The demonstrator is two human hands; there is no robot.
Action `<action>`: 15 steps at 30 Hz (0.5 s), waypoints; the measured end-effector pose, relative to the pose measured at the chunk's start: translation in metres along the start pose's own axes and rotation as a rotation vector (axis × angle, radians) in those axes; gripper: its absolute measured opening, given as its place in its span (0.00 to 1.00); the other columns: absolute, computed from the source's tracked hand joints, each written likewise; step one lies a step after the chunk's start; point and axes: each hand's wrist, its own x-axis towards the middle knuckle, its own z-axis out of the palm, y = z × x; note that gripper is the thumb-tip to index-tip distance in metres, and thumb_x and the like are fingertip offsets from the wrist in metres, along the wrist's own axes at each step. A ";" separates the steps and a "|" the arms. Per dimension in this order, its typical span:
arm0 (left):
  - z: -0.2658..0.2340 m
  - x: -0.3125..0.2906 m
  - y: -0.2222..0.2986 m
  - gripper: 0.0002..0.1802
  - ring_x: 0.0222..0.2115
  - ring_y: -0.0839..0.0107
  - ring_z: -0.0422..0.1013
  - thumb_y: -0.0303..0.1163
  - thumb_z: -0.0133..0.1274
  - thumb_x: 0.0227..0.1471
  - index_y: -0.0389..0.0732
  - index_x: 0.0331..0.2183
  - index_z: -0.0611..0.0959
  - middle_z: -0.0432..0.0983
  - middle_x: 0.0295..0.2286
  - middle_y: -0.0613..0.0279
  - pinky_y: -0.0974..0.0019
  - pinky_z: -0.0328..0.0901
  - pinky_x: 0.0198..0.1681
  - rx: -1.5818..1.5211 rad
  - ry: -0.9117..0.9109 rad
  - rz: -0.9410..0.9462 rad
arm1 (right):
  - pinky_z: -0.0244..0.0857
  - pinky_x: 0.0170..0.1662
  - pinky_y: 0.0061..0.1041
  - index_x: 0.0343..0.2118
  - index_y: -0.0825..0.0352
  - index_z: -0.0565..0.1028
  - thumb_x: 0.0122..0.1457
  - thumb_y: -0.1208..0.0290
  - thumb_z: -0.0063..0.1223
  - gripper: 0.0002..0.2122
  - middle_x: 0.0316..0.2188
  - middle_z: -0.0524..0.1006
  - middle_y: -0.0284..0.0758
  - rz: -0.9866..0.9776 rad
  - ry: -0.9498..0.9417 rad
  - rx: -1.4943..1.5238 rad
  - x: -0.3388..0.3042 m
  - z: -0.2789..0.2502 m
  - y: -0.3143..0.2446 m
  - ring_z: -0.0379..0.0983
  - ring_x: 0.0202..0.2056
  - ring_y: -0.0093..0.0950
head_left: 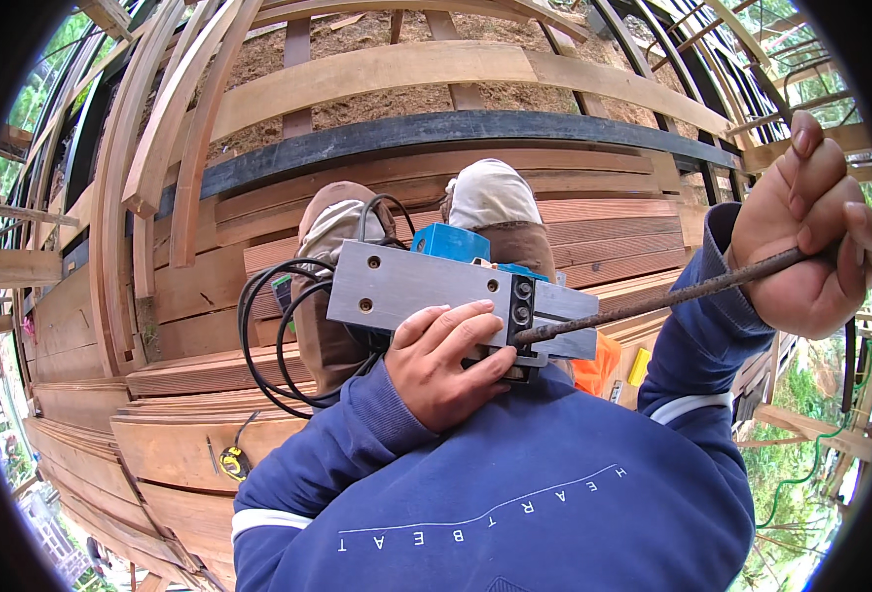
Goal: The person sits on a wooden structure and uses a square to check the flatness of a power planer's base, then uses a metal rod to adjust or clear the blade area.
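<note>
An electric hand planer (421, 286) lies upside down across my lap, its flat silver sole facing up and its blue body underneath. My left hand (451, 365) is closed over its near edge, with the fingers across the sole beside the dark cutter drum (522, 304). Raised at the right, my right hand (801, 232) grips a rusty metal rod (663, 295) between thumb and curled fingers. The rod slants down to the left, and its lower end meets the bolted cutter area. Exactly what it touches there is too small to tell.
A black cord (249, 340) loops left of the planer. Stacked reddish boards (199, 444) lie beneath and around me, with a yellow tape measure (234, 462) on them. Long timbers (189, 128) stand at the left. An orange cloth (597, 363) and a yellow piece (640, 367) lie at the right.
</note>
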 end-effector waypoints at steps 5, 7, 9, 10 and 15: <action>-0.001 0.001 0.001 0.25 0.50 0.68 0.73 0.43 0.70 0.32 0.56 0.39 0.83 0.76 0.43 0.67 0.59 0.58 0.54 0.014 -0.009 -0.006 | 0.52 0.54 0.39 0.26 0.56 0.78 0.54 0.68 0.39 0.11 0.12 0.60 0.22 -0.042 0.180 0.179 -0.003 0.005 0.016 0.58 0.24 0.22; 0.001 0.001 0.000 0.24 0.50 0.68 0.73 0.44 0.69 0.34 0.57 0.39 0.84 0.76 0.44 0.67 0.59 0.59 0.54 0.029 -0.019 0.005 | 0.53 0.55 0.36 0.19 0.55 0.73 0.52 0.67 0.42 0.09 0.10 0.60 0.21 -0.078 0.275 0.289 0.000 0.020 0.021 0.60 0.22 0.21; 0.001 0.002 0.000 0.21 0.50 0.68 0.73 0.42 0.66 0.38 0.56 0.39 0.83 0.76 0.44 0.67 0.60 0.58 0.54 0.037 -0.025 0.011 | 0.54 0.55 0.33 0.15 0.54 0.70 0.51 0.66 0.45 0.09 0.09 0.60 0.21 -0.134 0.364 0.402 0.000 0.033 0.021 0.60 0.21 0.21; 0.001 0.003 0.001 0.18 0.50 0.69 0.73 0.41 0.63 0.41 0.55 0.39 0.83 0.76 0.44 0.66 0.61 0.58 0.54 0.036 -0.024 0.012 | 0.54 0.55 0.32 0.14 0.54 0.68 0.50 0.65 0.46 0.10 0.09 0.61 0.21 -0.163 0.392 0.460 -0.001 0.034 0.021 0.60 0.20 0.20; 0.001 0.004 -0.001 0.15 0.50 0.69 0.73 0.40 0.60 0.46 0.54 0.40 0.82 0.76 0.44 0.64 0.61 0.58 0.54 0.026 -0.021 -0.001 | 0.55 0.50 0.29 0.19 0.54 0.73 0.50 0.64 0.49 0.06 0.10 0.61 0.20 -0.195 0.403 0.505 -0.004 0.037 0.018 0.60 0.20 0.20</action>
